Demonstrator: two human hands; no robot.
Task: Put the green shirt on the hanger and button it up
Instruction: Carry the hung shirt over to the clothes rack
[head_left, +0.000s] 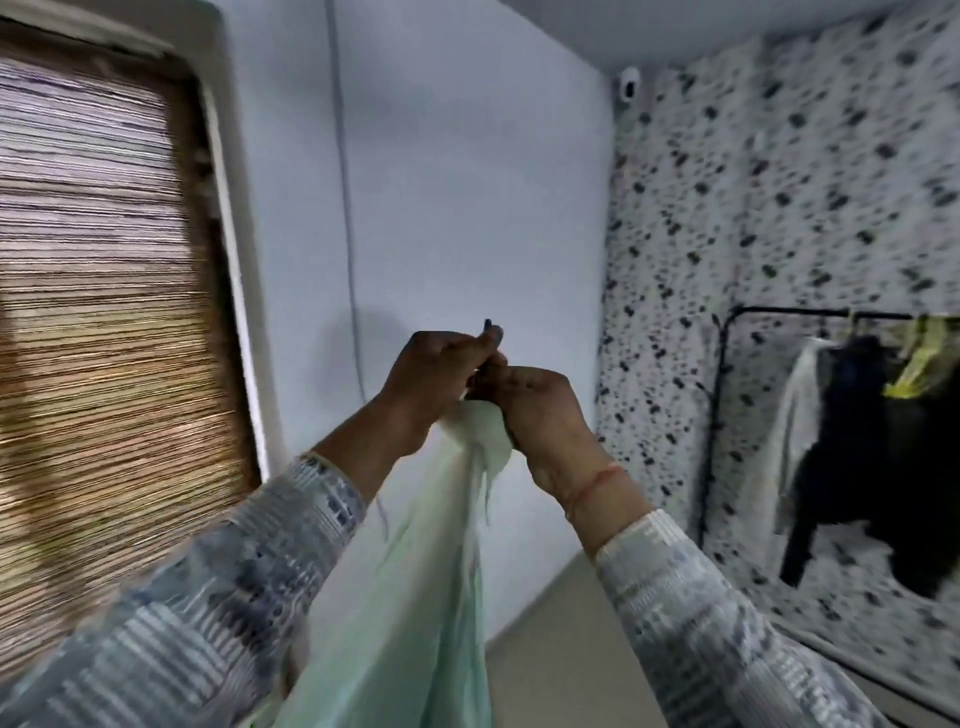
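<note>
Person's L hand (441, 374) & R hand (540, 410) are raised together at centre, touching, in front of a plain white wall (467, 182). A pale green fabric shirt (441, 571) hangs from both, bunched at the top, draping down to the near edge betw. patterned grey sleeves (208, 597). L fingers curl round the shirt top, w/ a thin dark hanger hook (488, 326) poking up by the thumb. R fingers clamp the bunched fabric. Left: woven striped window blind (93, 312). Far right: black metal clothes rack (789, 310) w/ dark garments (872, 467), against a speckled wall (779, 182).

soft, even indoor light, motion blur throughout, wide-angle bending at the edges, faint shadow on the wall (441, 182).
</note>
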